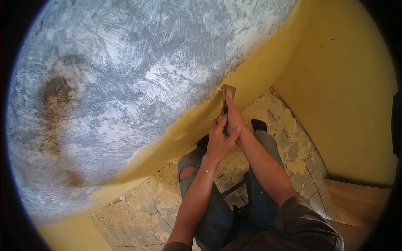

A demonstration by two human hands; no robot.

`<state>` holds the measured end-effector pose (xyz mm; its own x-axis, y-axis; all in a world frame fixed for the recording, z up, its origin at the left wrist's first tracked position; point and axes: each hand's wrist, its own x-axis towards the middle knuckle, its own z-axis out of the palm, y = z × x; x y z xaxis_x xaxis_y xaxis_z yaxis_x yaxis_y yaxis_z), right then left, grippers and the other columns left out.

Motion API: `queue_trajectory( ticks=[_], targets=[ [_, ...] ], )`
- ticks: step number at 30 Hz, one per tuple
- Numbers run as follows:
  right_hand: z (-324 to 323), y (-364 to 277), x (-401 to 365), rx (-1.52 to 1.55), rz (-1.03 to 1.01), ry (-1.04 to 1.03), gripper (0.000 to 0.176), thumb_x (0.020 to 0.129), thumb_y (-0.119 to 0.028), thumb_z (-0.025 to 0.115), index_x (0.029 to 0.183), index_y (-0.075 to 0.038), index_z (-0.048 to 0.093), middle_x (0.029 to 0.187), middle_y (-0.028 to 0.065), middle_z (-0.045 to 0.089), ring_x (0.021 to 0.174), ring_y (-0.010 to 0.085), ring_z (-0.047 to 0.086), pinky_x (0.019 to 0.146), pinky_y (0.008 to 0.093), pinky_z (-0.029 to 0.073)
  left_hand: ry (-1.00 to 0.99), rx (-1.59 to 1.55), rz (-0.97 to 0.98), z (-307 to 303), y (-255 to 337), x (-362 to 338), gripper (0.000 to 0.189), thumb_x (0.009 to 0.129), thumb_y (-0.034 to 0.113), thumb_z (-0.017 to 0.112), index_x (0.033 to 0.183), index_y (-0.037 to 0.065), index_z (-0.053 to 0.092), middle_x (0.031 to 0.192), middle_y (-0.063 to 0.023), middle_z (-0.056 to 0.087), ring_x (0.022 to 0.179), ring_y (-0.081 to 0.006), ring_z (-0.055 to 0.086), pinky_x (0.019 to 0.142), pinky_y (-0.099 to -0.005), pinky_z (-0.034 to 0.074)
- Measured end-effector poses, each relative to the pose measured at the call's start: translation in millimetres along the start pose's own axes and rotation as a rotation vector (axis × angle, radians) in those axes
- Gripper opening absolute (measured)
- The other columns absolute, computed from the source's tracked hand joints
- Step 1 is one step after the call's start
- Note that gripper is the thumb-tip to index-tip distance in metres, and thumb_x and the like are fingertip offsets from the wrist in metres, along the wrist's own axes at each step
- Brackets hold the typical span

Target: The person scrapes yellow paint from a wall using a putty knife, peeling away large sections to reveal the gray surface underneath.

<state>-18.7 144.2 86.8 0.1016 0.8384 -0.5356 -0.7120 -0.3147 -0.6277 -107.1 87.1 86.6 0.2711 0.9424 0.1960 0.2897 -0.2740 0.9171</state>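
A scraper with a flat metal blade is pressed against the wall at the edge of the yellow coating. My right hand is closed around its handle, the index finger stretched along the blade. Close below it, my left hand is closed at the lower end of the handle, its thumb against my right wrist. The handle is mostly hidden by my fingers. Left of and above the blade, the wall is a bare, streaked grey-white surface; yellow coating remains along its lower part and right side.
Yellow flakes and scraps cover much of the tiled floor. A second yellow wall meets the scraped one at the right. At lower right lies a brown board-like sheet. My legs are bent below my arms.
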Motion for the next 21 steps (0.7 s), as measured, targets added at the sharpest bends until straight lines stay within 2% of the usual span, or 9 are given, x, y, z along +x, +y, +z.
queue_trajectory(
  ticks=[2, 4, 8, 10, 13, 14, 17, 19, 21],
  targets=[
    [-0.7, 1.4, -3.6, 0.016, -0.024, 0.016, 0.048, 0.093, -0.057, 0.064, 0.084, -0.009, 0.064, 0.066, -0.0008, 0.054, 0.047, 0.0126, 0.046, 0.043, 0.0309, 0.035, 0.038, -0.044, 0.001, 4.0, -5.4, -5.6, 0.048, 0.090, 0.025, 0.070, 0.126, -0.003, 0.058, 0.107, -0.0174, 0.061, 0.101, -0.0271, 0.056, 0.090, -0.0371, 0.046],
    [0.0, 2.2, -6.8, 0.023, 0.079, -0.002, 0.040, 0.097, -0.053, 0.060, 0.081, -0.016, 0.058, 0.061, -0.0020, 0.050, 0.042, 0.0098, 0.038, 0.039, 0.0286, 0.030, 0.014, -0.024, -0.059, -1.1, -1.0, -7.5, 0.048, 0.090, 0.025, 0.070, 0.127, -0.003, 0.058, 0.106, -0.0166, 0.061, 0.101, -0.0270, 0.057, 0.091, -0.0370, 0.046],
    [-7.7, 0.2, 6.2, 0.024, 0.144, -0.031, 0.040, 0.098, -0.052, 0.059, 0.081, -0.016, 0.057, 0.063, -0.0029, 0.051, 0.044, 0.0090, 0.040, 0.040, 0.0286, 0.032, -0.017, 0.077, -0.053, -0.5, -0.4, 2.1, 0.048, 0.090, 0.026, 0.071, 0.127, -0.002, 0.058, 0.107, -0.0169, 0.062, 0.102, -0.0264, 0.057, 0.092, -0.0368, 0.047],
    [-11.5, -4.6, 19.3, 0.061, 0.082, -0.015, 0.049, 0.092, -0.054, 0.068, 0.091, -0.005, 0.066, 0.080, 0.0022, 0.058, 0.067, 0.0150, 0.054, 0.060, 0.0313, 0.045, 0.046, 0.045, 0.011, 10.4, -1.9, 11.6, 0.049, 0.090, 0.028, 0.071, 0.126, -0.003, 0.058, 0.106, -0.0153, 0.061, 0.098, -0.0231, 0.057, 0.088, -0.0356, 0.047],
    [-16.5, -14.5, 17.3, 0.034, 0.039, -0.019, 0.048, 0.090, -0.051, 0.071, 0.091, -0.004, 0.066, 0.085, 0.0039, 0.058, 0.076, 0.0153, 0.053, 0.067, 0.0319, 0.046, 0.033, -0.093, -0.090, 24.9, -2.5, 11.6, 0.049, 0.091, 0.029, 0.070, 0.124, -0.005, 0.058, 0.109, -0.0133, 0.061, 0.097, -0.0197, 0.056, 0.086, -0.0336, 0.047],
    [-15.2, -15.7, 13.1, 0.042, 0.049, -0.008, 0.048, 0.090, -0.051, 0.071, 0.091, -0.004, 0.066, 0.085, 0.0039, 0.058, 0.076, 0.0153, 0.053, 0.067, 0.0319, 0.046, 0.022, -0.090, -0.103, 27.6, -5.8, 10.1, 0.049, 0.091, 0.029, 0.070, 0.124, -0.005, 0.058, 0.109, -0.0133, 0.061, 0.097, -0.0197, 0.056, 0.086, -0.0336, 0.047],
    [-15.9, -21.4, 15.9, -0.063, -0.132, 0.091, 0.048, 0.088, -0.050, 0.074, 0.090, -0.002, 0.065, 0.083, 0.0037, 0.059, 0.072, 0.0154, 0.052, 0.065, 0.0314, 0.045, 0.028, -0.160, -0.107, 36.6, -11.2, 14.5, 0.052, 0.093, 0.032, 0.068, 0.126, -0.006, 0.055, 0.111, -0.0115, 0.060, 0.099, -0.0179, 0.056, 0.087, -0.0318, 0.046],
    [-18.6, -24.7, 24.5, -0.383, -0.207, 0.237, 0.048, 0.088, -0.048, 0.075, 0.088, -0.002, 0.065, 0.080, 0.0025, 0.059, 0.069, 0.0137, 0.052, 0.063, 0.0304, 0.045, -0.014, -0.340, -0.132, 36.4, -9.7, 22.8, 0.055, 0.094, 0.035, 0.066, 0.129, -0.006, 0.053, 0.110, -0.0116, 0.061, 0.102, -0.0190, 0.057, 0.089, -0.0323, 0.046],
    [-15.4, -33.3, 18.7, -0.264, -0.203, 0.200, 0.047, 0.088, -0.048, 0.075, 0.088, -0.002, 0.065, 0.079, 0.0018, 0.059, 0.068, 0.0128, 0.052, 0.062, 0.0298, 0.045, -0.002, -0.333, -0.081, 44.6, -15.6, 27.1, 0.056, 0.094, 0.035, 0.065, 0.130, -0.006, 0.052, 0.110, -0.0111, 0.060, 0.103, -0.0192, 0.057, 0.090, -0.0330, 0.046]
  ],
)
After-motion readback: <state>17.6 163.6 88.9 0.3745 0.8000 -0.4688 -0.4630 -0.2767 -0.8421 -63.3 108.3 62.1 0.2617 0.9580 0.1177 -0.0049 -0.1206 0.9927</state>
